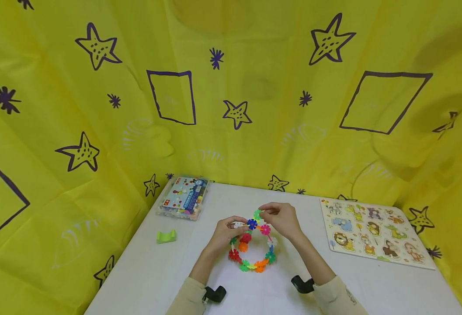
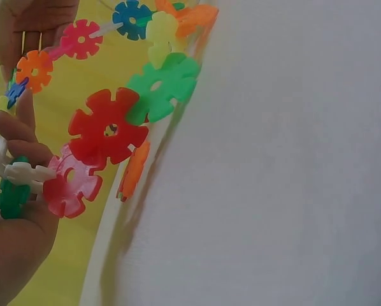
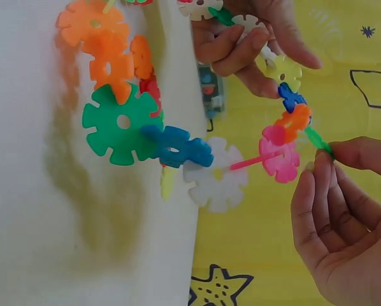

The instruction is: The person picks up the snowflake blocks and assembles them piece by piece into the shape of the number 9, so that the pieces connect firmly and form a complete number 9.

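Observation:
A ring of linked plastic snowflake discs (image 1: 234, 254) in many colours hangs between the two hands, over the white table. My left hand (image 1: 224, 234) grips the ring's upper left side; in the left wrist view its fingers curl by white discs (image 2: 26, 173) and a dark green disc (image 2: 13, 199). At the top of the ring, my right hand (image 1: 285, 221) pinches a light green disc (image 3: 319, 140) between thumb and fingertips. That disc meets an orange disc (image 3: 294, 121), which sits beside a blue disc (image 3: 292, 97) and a pink disc (image 3: 280, 158).
A clear box (image 1: 183, 197) of small coloured pieces stands at the back left. In front of it lies a light green block (image 1: 166, 236). An animal puzzle board (image 1: 356, 225) lies on the right. Yellow patterned cloth (image 1: 254, 148) encloses the table (image 1: 136, 280) at the back and sides.

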A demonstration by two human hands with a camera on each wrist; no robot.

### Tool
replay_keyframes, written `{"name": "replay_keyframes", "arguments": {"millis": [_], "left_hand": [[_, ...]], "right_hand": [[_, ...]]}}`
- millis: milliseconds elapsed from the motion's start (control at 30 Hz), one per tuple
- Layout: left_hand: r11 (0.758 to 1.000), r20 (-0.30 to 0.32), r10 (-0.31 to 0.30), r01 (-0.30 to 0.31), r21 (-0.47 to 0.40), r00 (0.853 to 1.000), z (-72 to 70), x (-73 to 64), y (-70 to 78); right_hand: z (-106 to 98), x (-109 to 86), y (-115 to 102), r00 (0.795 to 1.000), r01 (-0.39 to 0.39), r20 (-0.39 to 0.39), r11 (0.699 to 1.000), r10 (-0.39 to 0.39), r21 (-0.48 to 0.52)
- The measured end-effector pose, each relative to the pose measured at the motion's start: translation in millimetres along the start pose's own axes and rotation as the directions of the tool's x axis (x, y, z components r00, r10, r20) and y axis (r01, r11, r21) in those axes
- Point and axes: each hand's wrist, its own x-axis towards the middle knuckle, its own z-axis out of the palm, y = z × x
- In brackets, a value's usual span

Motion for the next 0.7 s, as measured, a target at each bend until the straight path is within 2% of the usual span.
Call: {"name": "replay_keyframes", "arguments": {"millis": [333, 600, 700], "left_hand": [[0.999, -0.018, 0.034, -0.034, 0.011, 0.999, 1.6, 0.4, -1.6], [0.999, -0.052, 0.04, -0.038, 0.033, 0.998, 6.0, 0.3, -1.6], [0.999, -0.058, 0.042, -0.04, 0.035, 0.997, 6.9, 0.5, -2.1]], "right_hand": [[4, -3.2, -11, 0.994, 0.108, -0.017, 0.988, -0.111, -0.115], [9, -7.6, -21, 0.976, 0.211, -0.005, 0.96, -0.216, -0.186], [10, -7.8, -26, 0.973, 0.228, 0.013, 0.955, -0.23, -0.191]]}}
